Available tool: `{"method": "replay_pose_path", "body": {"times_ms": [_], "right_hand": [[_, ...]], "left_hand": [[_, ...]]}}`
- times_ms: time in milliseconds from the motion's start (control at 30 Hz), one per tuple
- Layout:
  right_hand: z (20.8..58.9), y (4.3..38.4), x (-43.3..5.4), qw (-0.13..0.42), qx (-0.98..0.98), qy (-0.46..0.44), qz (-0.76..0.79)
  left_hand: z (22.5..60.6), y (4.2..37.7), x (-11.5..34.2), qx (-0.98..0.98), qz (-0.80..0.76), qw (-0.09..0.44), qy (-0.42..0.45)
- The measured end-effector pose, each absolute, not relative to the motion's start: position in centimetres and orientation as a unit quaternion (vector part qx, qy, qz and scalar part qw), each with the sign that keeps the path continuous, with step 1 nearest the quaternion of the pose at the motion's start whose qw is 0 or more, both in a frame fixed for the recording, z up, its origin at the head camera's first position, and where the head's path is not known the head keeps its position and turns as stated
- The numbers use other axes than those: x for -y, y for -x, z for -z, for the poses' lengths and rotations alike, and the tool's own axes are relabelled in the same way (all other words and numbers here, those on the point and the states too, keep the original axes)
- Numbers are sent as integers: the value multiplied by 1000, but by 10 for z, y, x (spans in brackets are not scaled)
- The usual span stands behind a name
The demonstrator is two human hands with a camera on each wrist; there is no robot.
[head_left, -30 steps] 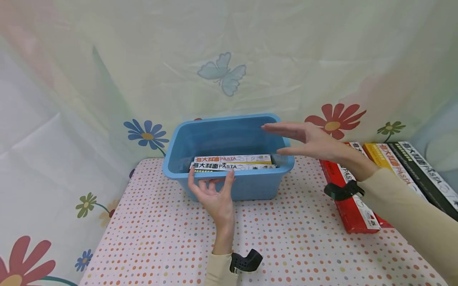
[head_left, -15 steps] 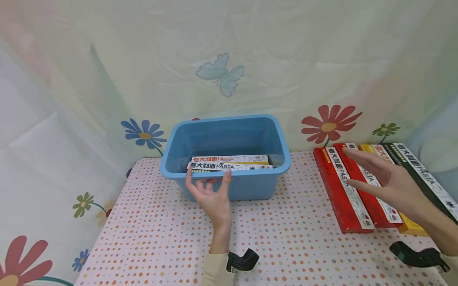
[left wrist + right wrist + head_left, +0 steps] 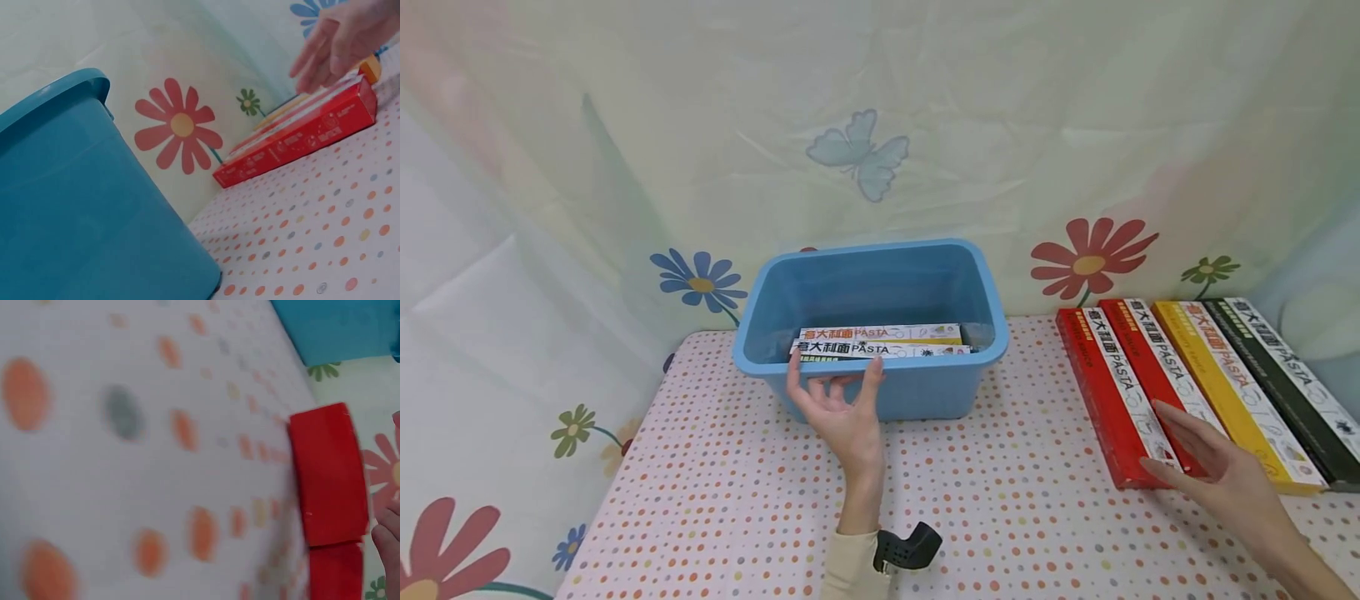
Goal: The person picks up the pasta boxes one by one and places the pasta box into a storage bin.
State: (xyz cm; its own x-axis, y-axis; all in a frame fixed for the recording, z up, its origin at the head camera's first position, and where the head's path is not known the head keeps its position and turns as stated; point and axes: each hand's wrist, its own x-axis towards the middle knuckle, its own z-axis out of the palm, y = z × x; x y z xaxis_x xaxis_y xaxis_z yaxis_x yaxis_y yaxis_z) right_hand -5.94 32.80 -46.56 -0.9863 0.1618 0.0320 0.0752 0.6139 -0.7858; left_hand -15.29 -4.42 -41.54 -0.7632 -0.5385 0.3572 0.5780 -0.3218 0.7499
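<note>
My left hand [image 3: 846, 429] holds the front rim of a blue plastic bin [image 3: 932, 393], thumb and a finger at the rim, other fingers bent beneath it. Inside lie pasta boxes, one yellow with orange lettering [image 3: 887, 332] behind one with black lettering [image 3: 891, 350]. My right hand [image 3: 1232, 487] is at the near ends of two red pasta boxes [image 3: 1097, 400], thumb and fingers spread apart, nothing held. In the left wrist view, the right hand [image 3: 344, 47] hangs over the red box [image 3: 300, 140]. Only a bit of its fingers [image 3: 389, 531] shows in the right wrist view.
Right of the red boxes lie a yellow pasta box [image 3: 1240, 400] and a black one [image 3: 1273, 379], side by side. A dotted cloth [image 3: 1000, 517] covers the table. Flowered curtain [image 3: 700, 150] hangs behind and at the left.
My right hand has moved from beside the bin rightward, then down to the near ends of the red boxes. My left hand stays at the bin's rim.
</note>
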Motion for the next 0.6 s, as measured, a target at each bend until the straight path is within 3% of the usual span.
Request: {"method": "replay_pose_path", "body": {"times_ms": [600], "right_hand": [[468, 70, -296, 32, 909, 106, -402]], "left_hand": [[414, 151, 45, 465, 819, 335, 17]]}}
